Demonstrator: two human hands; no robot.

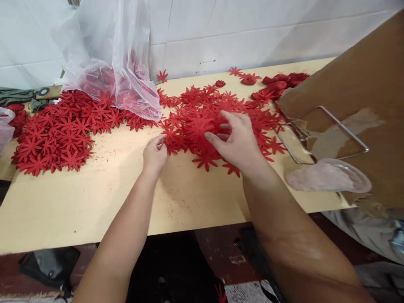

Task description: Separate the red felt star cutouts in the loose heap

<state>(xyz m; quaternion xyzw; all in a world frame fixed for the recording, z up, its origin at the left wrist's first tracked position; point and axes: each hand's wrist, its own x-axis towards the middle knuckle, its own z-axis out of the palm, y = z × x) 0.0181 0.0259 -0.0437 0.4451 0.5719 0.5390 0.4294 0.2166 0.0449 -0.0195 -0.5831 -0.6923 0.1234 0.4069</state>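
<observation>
Red flower-shaped cutouts point(208, 103) with narrow petals lie in a loose, spread heap in front of me. My left hand point(154, 155) is at the heap's left edge, thumb and forefinger pinched together at the petal of a red flower cutout point(171, 135). Over the middle of the heap, my right hand point(237, 141) is curved with thumb and fingers apart. A blurred flower cutout point(199, 127) appears just beside its thumb tip; whether it touches the thumb is unclear.
A denser pile of the same cutouts point(57, 130) sits left, below a translucent plastic bag point(132, 80). At right are a cardboard sheet point(356, 97), a bent metal wire frame point(344, 126) and a clear plastic piece point(330, 176). A tiled wall point(252, 29) backs the table point(120, 202).
</observation>
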